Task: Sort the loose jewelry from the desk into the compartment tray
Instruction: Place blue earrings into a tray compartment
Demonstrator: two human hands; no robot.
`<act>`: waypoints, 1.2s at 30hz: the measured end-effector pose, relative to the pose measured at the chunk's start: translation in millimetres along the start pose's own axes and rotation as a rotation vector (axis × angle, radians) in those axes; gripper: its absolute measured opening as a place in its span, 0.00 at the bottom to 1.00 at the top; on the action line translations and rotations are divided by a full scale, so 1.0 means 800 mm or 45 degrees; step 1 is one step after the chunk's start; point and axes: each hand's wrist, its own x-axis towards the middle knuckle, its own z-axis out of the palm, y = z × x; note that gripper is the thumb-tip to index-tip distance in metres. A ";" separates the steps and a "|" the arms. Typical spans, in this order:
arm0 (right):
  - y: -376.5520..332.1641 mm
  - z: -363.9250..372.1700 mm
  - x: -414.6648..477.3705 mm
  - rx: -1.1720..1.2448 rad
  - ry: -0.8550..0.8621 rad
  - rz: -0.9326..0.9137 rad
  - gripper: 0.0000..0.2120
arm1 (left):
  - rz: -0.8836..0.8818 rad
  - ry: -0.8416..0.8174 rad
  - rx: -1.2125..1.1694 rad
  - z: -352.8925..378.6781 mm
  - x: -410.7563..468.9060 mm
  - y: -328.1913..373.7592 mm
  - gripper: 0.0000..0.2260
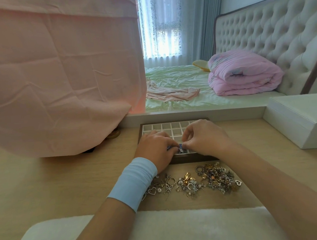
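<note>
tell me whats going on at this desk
A person is sorting jewelry at a wooden desk. The left hand and right hand meet over the near side of the compartment tray, both pinching a small blue and silver piece. The far compartments that show look empty. A spread of loose jewelry lies on the desk in front of the tray, not yet sorted.

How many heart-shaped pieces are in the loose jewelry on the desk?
2. An outline heart at the left end of the pile, a small white heart at its right end. More may hide underneath.
</note>
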 end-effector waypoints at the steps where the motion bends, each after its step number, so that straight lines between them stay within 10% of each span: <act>1: -0.001 0.003 -0.001 0.019 -0.007 -0.019 0.07 | 0.008 0.014 0.019 -0.001 0.000 0.000 0.10; 27: -0.006 -0.037 -0.018 0.025 -0.280 -0.329 0.08 | 0.070 -0.113 -0.059 -0.026 -0.009 0.001 0.06; 36: -0.029 -0.042 -0.043 -0.070 -0.711 -0.324 0.06 | -0.039 -0.545 -0.255 -0.070 -0.018 0.019 0.03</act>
